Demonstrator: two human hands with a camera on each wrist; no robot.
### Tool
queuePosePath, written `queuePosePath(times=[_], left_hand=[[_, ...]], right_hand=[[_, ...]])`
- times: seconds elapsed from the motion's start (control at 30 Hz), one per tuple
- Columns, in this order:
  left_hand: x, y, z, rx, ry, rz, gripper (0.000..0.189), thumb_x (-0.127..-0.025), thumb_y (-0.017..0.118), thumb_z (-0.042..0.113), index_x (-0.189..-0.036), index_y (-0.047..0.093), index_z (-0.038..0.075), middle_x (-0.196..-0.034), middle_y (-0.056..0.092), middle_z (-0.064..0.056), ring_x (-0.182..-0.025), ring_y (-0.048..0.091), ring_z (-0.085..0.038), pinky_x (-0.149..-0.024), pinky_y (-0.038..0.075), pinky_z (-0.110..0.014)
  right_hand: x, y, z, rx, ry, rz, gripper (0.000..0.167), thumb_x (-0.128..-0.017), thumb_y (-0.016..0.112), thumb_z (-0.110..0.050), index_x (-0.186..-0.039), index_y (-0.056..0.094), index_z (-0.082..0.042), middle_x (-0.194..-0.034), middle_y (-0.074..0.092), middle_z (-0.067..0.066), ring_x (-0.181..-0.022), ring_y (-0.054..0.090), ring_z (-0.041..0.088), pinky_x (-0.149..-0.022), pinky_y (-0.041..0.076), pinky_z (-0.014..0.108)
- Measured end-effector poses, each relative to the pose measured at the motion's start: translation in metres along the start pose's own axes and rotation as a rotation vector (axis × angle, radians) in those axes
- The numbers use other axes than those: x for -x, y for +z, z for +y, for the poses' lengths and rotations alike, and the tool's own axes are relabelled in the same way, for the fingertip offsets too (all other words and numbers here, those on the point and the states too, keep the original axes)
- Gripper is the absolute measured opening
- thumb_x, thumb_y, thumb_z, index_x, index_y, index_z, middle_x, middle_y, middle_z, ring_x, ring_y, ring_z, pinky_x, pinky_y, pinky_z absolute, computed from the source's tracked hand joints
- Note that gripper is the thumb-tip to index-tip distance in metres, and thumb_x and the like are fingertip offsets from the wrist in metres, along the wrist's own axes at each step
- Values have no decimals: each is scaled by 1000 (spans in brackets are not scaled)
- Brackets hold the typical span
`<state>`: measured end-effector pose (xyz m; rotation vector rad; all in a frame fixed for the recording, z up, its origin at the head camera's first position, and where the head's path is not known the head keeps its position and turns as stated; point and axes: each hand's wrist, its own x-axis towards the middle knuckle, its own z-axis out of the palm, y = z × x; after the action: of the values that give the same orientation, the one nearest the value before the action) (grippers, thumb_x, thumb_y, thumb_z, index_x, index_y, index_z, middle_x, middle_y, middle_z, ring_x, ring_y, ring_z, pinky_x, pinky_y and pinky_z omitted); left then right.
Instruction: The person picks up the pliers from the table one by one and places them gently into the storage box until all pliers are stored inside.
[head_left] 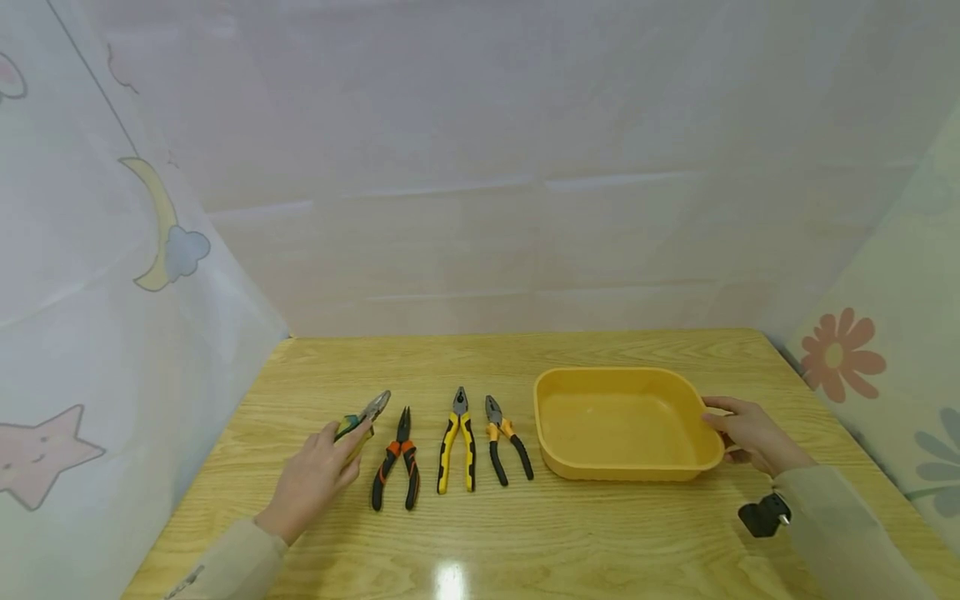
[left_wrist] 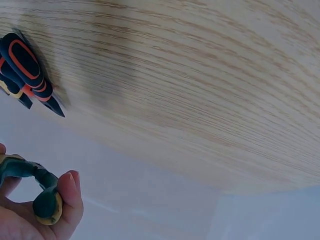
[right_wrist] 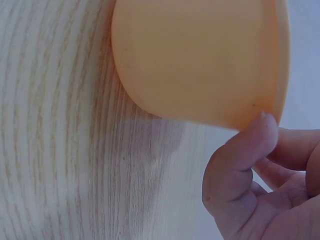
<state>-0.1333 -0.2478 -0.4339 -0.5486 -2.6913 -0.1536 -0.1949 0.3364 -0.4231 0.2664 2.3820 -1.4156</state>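
Observation:
My left hand (head_left: pixel 313 477) holds a pair of pliers (head_left: pixel 375 407) by its green and yellow handles, its metal jaws pointing away to the upper right. In the left wrist view, the curved handles (left_wrist: pixel 46 202) lie between thumb and fingers. At the right, my right hand (head_left: pixel 752 435) grips the right end of a yellow plastic basin (head_left: pixel 630 473), thumb and fingers at its rim. Nearest the left hand lie long-nose pliers (head_left: pixel 391 452) with black and orange handles.
Beyond those lie yellow and black pliers (head_left: pixel 450 433), then pliers with orange and black handles (head_left: pixel 495 442), in a row left of the basin. The wooden table (head_left: pixel 487 550) meets pale printed sheets (head_left: pixel 487 208) at the back and both sides.

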Motion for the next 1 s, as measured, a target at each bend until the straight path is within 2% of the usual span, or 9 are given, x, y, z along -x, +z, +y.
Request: queuePosePath(times=[0.23,0.57,0.9,1.0], left_hand=[[-1,2,3,-9,42,38,51,-82,78,13,-131,62,11,-109,57,-33,-84,62,-40,-51,52,-42],[-4,-2,11,-8,63,23,51,-84,76,13,-133,60,12,-111,57,-31,-84,62,-38,-46,48,-33],[-6,-4,17,-16,110,39,55,-81,79,15,-133,60,12,-110,57,-31,-86,62,-39,-52,53,-39],[-7,-3,19,-9,122,45,56,-81,79,16,-133,60,12,-111,57,-31,-87,62,-39,-51,53,-37]], right_hand=[[0,0,0,-2,3,-6,58,-106,39,-17,-149,14,12,-84,60,9,-66,55,19,-56,49,30],[-1,1,0,6,5,8,58,-105,40,-18,-148,16,12,-84,58,9,-66,54,18,-57,50,30],[-1,1,1,2,-1,2,57,-105,40,-17,-148,16,13,-84,59,8,-65,55,18,-57,50,30],[-1,0,0,0,5,2,58,-105,40,-18,-148,15,12,-85,60,9,-66,55,18,-57,50,30]])
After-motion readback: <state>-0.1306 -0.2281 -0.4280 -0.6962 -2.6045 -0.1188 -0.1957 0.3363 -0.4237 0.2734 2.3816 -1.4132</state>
